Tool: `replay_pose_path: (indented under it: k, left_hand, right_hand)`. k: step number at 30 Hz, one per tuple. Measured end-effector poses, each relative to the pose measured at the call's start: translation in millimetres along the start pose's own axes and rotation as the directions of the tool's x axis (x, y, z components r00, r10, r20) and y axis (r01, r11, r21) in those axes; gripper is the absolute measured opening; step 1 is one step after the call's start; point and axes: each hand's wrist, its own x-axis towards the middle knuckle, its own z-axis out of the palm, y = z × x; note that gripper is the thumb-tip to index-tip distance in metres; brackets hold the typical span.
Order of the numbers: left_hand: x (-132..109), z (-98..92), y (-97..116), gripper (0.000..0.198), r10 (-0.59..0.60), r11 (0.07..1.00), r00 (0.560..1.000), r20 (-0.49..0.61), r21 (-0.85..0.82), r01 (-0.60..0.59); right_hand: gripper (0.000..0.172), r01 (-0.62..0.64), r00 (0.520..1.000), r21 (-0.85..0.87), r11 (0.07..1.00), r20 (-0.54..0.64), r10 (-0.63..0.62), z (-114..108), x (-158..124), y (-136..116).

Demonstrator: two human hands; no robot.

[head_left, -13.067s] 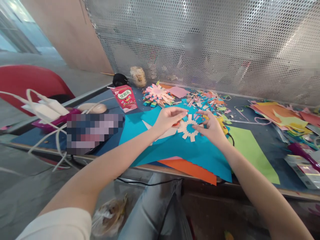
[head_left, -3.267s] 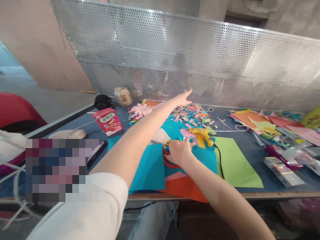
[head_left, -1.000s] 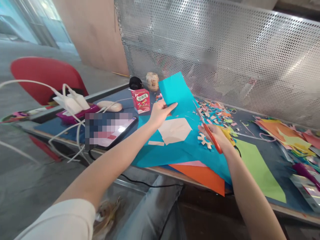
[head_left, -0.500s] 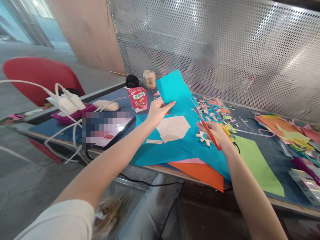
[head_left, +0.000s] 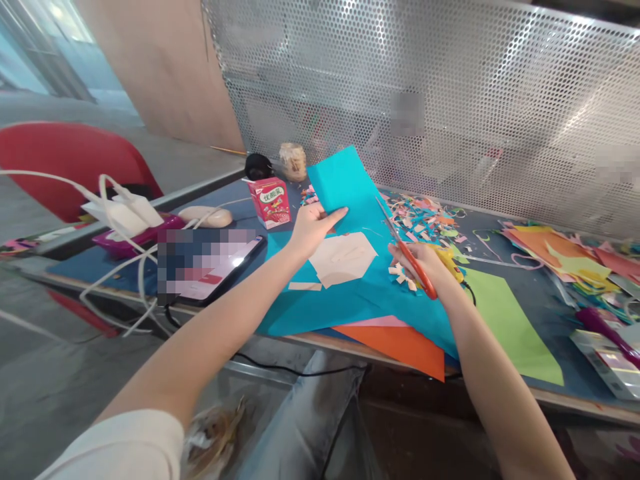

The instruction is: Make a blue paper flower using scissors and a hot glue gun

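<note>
My left hand [head_left: 316, 227] pinches the lower left part of a blue sheet of paper [head_left: 345, 177], which tilts up above the table. In my right hand [head_left: 417, 261] is a pair of scissors [head_left: 407, 250] with orange handles, its blades pointing up and left beside the sheet's right edge. Whether the blades touch the paper I cannot tell. Below the hands, a pale many-sided piece of paper [head_left: 345, 261] and a small pale strip [head_left: 305, 287] lie on a larger blue sheet [head_left: 320, 312]. A curled fringed paper piece [head_left: 401, 277] sits under the right hand.
Paper scraps [head_left: 425, 217] are heaped behind the right hand. Green paper [head_left: 505, 327] and orange paper [head_left: 400, 347] lie near the front edge. At left are a tablet [head_left: 220, 270], a pink drink carton [head_left: 270, 202] and white cables [head_left: 143, 280]. A perforated metal panel [head_left: 475, 100] stands behind.
The whole view has shifted slightly, so most things sit a little further left. Both hands keep their grips, and the scissors stay beside the raised blue sheet.
</note>
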Motion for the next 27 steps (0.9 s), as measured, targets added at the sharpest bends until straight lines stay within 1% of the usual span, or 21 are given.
replay_pose_path:
  k: [2, 4, 7, 10, 12, 14, 18, 27]
  left_hand:
    - [-2.0, 1.7, 1.7, 0.033, -0.007, 1.000, 1.000, 0.019, -0.023, 0.008]
    - [-3.5, 2.8, 4.2, 0.033, -0.016, 1.000, 1.000, 0.008, -0.013, 0.016]
    - [-3.1, 2.2, 6.7, 0.038, -0.018, 1.000, 0.997, -0.074, 0.017, 0.019]
    - [0.3, 0.3, 5.6, 0.037, -0.027, 0.997, 0.993, -0.114, -0.076, 0.019]
    - [2.7, -0.5, 3.5, 0.037, -0.033, 0.992, 0.993, -0.111, -0.128, 0.019]
    - [4.1, -0.4, 1.5, 0.037, -0.031, 0.990, 0.994, -0.102, -0.139, 0.016]
    - [3.4, 0.9, 0.6, 0.034, -0.030, 0.990, 0.996, -0.089, -0.141, 0.017]
    - [0.1, 1.6, 3.9, 0.032, -0.032, 0.995, 0.995, -0.092, -0.102, 0.023]
  right_hand:
    - [0.051, 0.000, 1.000, 0.019, 1.000, 0.005, 0.000, 1.2, 0.9, 1.8]
    - [0.050, -0.012, 1.000, 0.033, 0.999, 0.007, 0.011, 2.0, 1.4, 2.8]
    - [0.051, -0.029, 0.999, 0.037, 0.999, 0.022, 0.028, 2.2, 1.4, 2.5]
    - [0.052, -0.028, 0.999, 0.056, 0.998, 0.034, 0.026, 1.9, 0.9, 0.9]
    - [0.052, -0.038, 0.998, 0.070, 0.997, 0.043, 0.035, 1.6, 0.5, -0.4]
    - [0.052, -0.053, 0.997, 0.078, 0.996, 0.054, 0.049, 1.6, -0.1, -1.8]
    - [0.052, -0.060, 0.996, 0.088, 0.994, 0.070, 0.053, 2.3, -0.9, -3.2]
    - [0.053, -0.084, 0.996, 0.055, 0.995, 0.041, 0.082, 2.6, -3.3, -4.8]
